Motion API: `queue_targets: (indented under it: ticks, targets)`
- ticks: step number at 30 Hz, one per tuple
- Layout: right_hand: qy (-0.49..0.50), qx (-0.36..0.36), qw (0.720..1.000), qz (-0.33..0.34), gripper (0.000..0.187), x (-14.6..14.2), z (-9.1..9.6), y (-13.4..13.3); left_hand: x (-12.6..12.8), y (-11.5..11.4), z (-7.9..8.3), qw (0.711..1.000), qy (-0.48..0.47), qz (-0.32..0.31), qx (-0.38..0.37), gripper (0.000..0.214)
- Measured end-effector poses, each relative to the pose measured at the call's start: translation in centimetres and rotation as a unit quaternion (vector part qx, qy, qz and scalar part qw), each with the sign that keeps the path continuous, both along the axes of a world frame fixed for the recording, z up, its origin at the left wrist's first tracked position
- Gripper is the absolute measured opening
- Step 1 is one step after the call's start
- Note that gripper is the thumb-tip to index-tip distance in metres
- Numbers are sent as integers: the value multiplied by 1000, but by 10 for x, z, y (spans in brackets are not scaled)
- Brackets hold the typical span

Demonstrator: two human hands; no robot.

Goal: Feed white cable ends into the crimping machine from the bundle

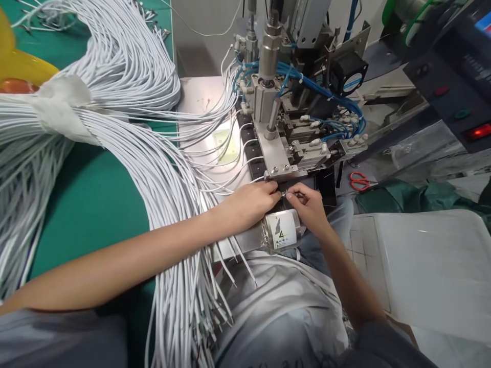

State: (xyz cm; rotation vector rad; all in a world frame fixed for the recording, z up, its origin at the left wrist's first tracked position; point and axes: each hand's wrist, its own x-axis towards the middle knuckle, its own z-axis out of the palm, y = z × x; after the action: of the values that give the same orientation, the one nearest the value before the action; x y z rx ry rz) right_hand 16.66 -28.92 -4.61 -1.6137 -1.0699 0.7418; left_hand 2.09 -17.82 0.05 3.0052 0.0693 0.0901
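Note:
In front of the machine's front edge my two hands meet, fingertips almost touching. My left hand [257,202] is closed in a pinch, its forearm lying across the loose white cables [169,199]. My right hand [310,207] pinches from the other side with thumb and forefinger. Between the fingertips shows a small, thin, bright cable end [284,193]; most of it is hidden by the fingers. Just behind, several white cables curve into a black slotted holder [253,148] under the metal press machine [274,148]. Below the hands sits a clear-wrapped block with a label [283,230].
A thick cable bundle, bound by a white wrap [63,105], covers much of the green table [95,194]. Red-handled scissors [359,181] lie right of the machine. A white plastic tray [433,266] stands at the right, below a control box [452,76].

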Motion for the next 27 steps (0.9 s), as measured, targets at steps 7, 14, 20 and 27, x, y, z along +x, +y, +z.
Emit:
queue_targets:
  ticks: [7,14,20,27]
  targets:
    - [63,-6,997,-46,12,-6,0,2,-1,3,-2,1000,0,-14,1,31]
    - [185,-93,978,-25,12,4,3,10,2,1,5,998,33,-24,53,29]
    - [230,-143,963,-14,17,8,8,13,3,-2,11,995,56,-22,85,26]
    - [165,-79,982,-41,18,2,10,11,3,-2,5,992,20,-52,116,22]
